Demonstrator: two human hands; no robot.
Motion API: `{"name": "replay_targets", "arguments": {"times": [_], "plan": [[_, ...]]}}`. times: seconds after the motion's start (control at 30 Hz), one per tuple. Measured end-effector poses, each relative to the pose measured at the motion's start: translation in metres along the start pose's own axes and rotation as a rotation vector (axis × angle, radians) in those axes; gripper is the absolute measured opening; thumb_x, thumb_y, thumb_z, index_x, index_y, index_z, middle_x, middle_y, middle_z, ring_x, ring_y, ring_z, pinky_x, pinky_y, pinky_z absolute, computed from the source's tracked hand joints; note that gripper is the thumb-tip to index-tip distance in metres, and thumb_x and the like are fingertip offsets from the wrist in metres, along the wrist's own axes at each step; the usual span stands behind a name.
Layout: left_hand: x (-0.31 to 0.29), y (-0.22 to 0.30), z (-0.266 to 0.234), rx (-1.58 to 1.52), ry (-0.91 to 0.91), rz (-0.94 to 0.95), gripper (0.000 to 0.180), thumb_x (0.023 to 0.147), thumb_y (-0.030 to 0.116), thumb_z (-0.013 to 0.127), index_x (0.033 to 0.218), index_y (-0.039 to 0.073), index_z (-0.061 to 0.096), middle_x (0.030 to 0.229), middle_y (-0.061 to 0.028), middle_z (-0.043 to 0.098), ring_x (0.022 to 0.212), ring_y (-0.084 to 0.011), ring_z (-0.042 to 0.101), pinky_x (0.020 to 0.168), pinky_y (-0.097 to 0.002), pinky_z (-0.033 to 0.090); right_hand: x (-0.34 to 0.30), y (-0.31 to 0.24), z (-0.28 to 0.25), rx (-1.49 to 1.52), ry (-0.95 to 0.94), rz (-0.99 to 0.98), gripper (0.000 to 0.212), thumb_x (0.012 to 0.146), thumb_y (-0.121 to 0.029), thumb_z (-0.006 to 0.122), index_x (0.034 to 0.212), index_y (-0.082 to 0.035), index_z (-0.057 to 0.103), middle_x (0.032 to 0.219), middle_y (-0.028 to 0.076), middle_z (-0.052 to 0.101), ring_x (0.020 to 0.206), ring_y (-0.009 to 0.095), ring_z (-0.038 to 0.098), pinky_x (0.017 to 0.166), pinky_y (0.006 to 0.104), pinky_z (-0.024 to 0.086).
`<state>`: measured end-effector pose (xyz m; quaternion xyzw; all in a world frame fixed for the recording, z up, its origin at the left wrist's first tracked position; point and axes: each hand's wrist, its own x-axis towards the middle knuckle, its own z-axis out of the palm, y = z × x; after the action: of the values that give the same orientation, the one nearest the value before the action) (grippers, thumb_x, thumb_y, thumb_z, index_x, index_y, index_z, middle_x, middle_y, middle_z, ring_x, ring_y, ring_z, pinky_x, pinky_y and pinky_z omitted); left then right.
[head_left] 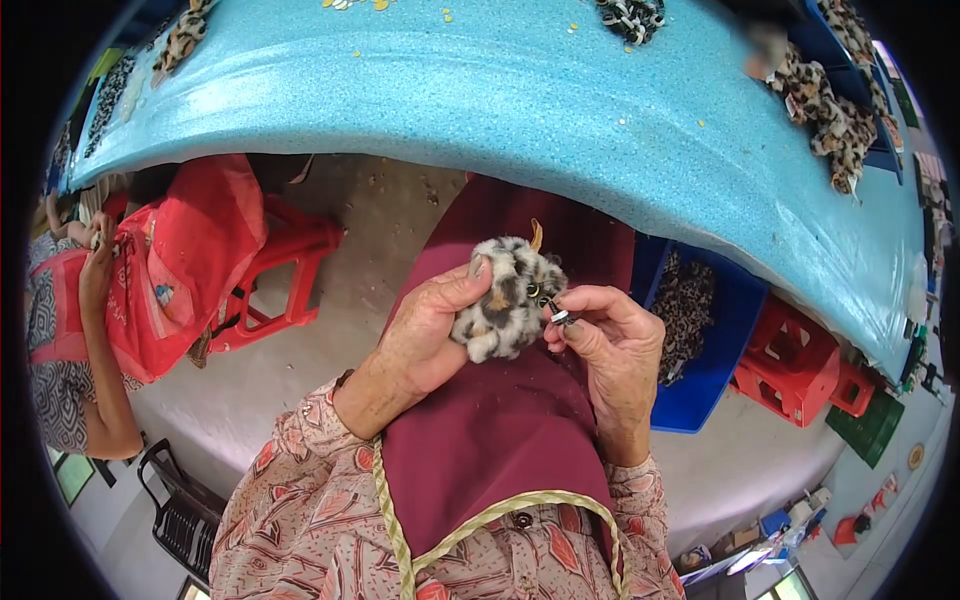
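Observation:
Above my lap, my left hand [422,330] is closed round a small plush toy [497,300] with cream, grey and brown spotted fur. The thumb presses on the fur from above. Yellow-rimmed dark eyes show on the toy's right side, and a thin golden-brown strip [537,235] sticks up from its top. Beside the eyes, my right hand [620,335] pinches a small black-and-white piece [560,316] between thumb and fingers, close against the toy's face. Whether that piece is joined to the toy, I cannot tell. A maroon apron [500,430] lies under both hands.
A table with a glittery blue cover [480,100] curves across the far side, with spotted plush pieces [830,115] at its right. A blue bin [700,400] of dark pieces stands at my right, near red stools [785,365]. Another person's arm [100,330] and a red bag [190,260] are at left.

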<state>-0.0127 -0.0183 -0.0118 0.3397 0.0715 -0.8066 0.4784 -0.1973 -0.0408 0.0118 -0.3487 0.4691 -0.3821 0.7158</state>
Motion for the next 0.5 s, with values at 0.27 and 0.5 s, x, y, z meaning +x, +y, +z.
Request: {"name": "replay_targets", "arguments": {"times": [0.27, 0.5], "plan": [[0.0027, 0.0002, 0.0038, 0.088, 0.023, 0.044, 0.039, 0.093, 0.025, 0.056, 0.119, -0.004, 0.054, 0.112, -0.0121, 0.063, 0.100, -0.0199, 0.063, 0.089, -0.0327, 0.050, 0.0041, 0.0027, 0.0023, -0.026, -0.014, -0.006, 0.015, 0.079, 0.003, 0.068, 0.094, 0.003, 0.067, 0.089, 0.006, 0.064, 0.077, 0.011, 0.062, 0.067, 0.0212, 0.050], [0.0043, -0.0013, 0.0025, 0.230, 0.063, 0.084, 0.036, 0.093, 0.025, 0.057, 0.115, -0.003, 0.059, 0.104, -0.0079, 0.066, 0.092, -0.0135, 0.063, 0.082, -0.0273, 0.050, 0.0076, 0.0014, 0.0082, -0.341, -0.055, -0.089, 0.017, 0.076, 0.004, 0.069, 0.093, 0.001, 0.067, 0.085, 0.006, 0.066, 0.077, 0.010, 0.063, 0.067, 0.0214, 0.049]]}}
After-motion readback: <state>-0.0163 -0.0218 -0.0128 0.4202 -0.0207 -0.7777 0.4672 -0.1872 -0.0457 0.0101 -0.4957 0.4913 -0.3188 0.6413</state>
